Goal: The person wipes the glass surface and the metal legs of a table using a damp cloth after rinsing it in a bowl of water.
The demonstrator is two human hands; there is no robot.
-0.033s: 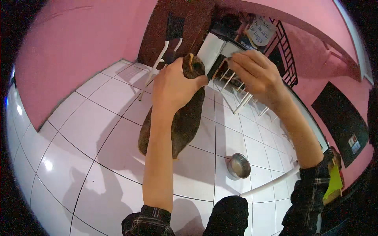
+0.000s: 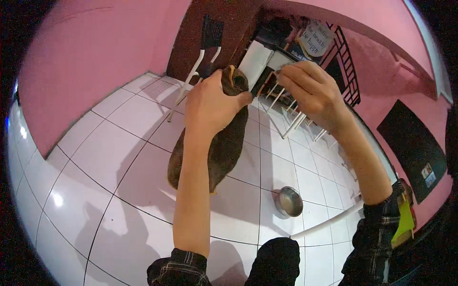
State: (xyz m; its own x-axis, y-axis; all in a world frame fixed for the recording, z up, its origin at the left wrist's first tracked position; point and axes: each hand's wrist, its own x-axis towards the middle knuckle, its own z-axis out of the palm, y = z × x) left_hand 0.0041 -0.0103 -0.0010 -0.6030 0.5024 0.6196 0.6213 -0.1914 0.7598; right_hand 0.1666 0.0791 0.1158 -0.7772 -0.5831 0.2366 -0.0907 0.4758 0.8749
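In the head view, almost nothing is changed from the earlier frame; the upper end of the brown elongated object (image 2: 231, 148) is still clasped by the left hand (image 2: 210, 107), with the thumb laid across its right side and the fingers wrapped around its left; the right hand (image 2: 310, 90) is again raised apart from it, fingers bent and drawn close, now less blurred at the tips; whether anything is pinched there cannot be told; the metal bowl (image 2: 279, 204) is seen on the tiled floor (image 2: 276, 162), right of the object.
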